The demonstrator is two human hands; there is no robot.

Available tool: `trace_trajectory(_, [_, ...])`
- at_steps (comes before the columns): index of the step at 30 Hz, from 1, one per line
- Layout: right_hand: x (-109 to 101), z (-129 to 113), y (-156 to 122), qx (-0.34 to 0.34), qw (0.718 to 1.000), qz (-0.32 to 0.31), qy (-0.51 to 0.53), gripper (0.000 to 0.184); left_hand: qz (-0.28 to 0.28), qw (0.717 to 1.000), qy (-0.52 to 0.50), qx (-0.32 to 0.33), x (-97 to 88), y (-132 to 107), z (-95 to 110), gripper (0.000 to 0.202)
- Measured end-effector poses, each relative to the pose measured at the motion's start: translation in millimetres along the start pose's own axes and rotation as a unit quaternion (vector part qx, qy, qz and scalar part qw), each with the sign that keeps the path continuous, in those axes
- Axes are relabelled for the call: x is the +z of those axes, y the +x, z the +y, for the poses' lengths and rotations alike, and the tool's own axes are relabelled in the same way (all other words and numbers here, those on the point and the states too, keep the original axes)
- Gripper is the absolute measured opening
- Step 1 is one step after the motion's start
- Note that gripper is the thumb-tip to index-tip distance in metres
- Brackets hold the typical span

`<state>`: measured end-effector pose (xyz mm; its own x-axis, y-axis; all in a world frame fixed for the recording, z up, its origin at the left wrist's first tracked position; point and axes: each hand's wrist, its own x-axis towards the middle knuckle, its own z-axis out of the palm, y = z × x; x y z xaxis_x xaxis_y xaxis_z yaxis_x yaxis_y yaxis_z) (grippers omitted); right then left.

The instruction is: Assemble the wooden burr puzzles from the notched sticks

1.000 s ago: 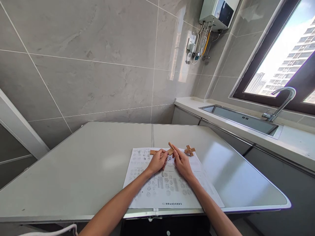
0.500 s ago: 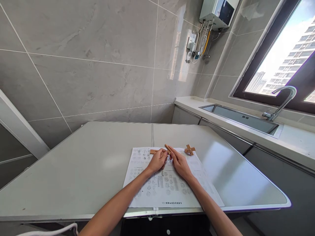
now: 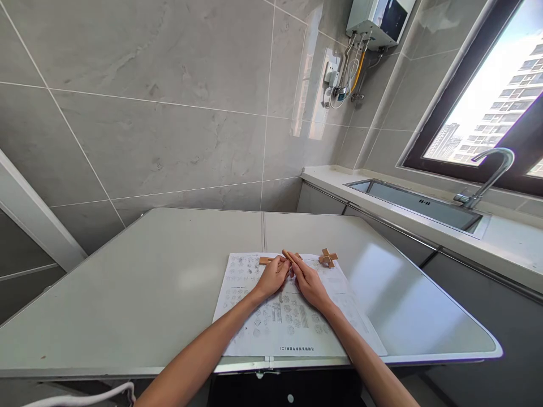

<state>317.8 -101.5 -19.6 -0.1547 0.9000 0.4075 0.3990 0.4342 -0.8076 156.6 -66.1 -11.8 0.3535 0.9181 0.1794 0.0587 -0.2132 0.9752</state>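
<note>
My left hand (image 3: 272, 278) and my right hand (image 3: 310, 284) meet over a printed sheet (image 3: 292, 333), fingers closed around a small wooden puzzle piece (image 3: 287, 255). The piece's upper end sticks out between the fingertips, tilted; its lower part is hidden. A flat wooden piece (image 3: 265, 260) shows just beyond my left hand; whether it is touched I cannot tell. Behind my right fingers a bit of wood (image 3: 298, 255) peeks out. To the right, a cross-shaped wooden burr puzzle (image 3: 328, 258) rests near the sheet's far edge.
The sheet, covered in small diagrams, lies on a white folding table (image 3: 148, 294) with a seam down its middle. A counter with a sink (image 3: 416, 206) and a faucet (image 3: 492, 169) runs along the right. Tiled wall (image 3: 169, 147) stands behind the table.
The wooden piece between my fingers has tipped slightly to the left, and a bit of wood now shows behind my right fingers. My hands stay in nearly the same place.
</note>
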Motion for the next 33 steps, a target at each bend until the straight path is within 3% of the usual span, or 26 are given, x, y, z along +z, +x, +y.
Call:
trace_trajectory(7, [-0.6,-0.7,-0.9,0.007,1.000,-0.001,-0.009,0.053,0.004,1.000,-0.022,-0.012,0.3,-0.7,2.1,0.047])
trace_trajectory(12, [1.0,1.6,-2.1,0.051,0.996,0.072,-0.005,0.065,0.004,0.995,-0.101,-0.025,0.0,-2.1,9.7,0.048])
trace_trajectory(16, [0.1,1.8,-1.4,0.054,0.992,0.116,0.008,0.057,0.066,0.985,-0.156,-0.015,-3.3,-1.6,17.6,0.044])
trace_trajectory(21, [-0.7,-6.4,-2.7,-0.037,0.995,0.020,-0.089,0.038,0.146,0.977,-0.157,0.000,-10.4,1.8,21.9,0.038])
trace_trajectory(25, [-0.2,-8.2,-5.8,-0.084,0.985,-0.064,-0.133,0.045,0.218,0.967,-0.132,0.015,-15.9,5.4,22.0,0.034])
trace_trajectory(29, [1.0,0.0,-7.5,-0.057,0.983,-0.084,-0.152,0.049,0.277,0.955,-0.107,0.007,-18.4,7.7,17.1,0.032])
trace_trajectory(33, [3.1,6.2,-7.6,-0.054,0.984,-0.070,-0.155,0.047,0.259,0.959,-0.113,-0.010,-15.7,7.8,9.4,0.031])
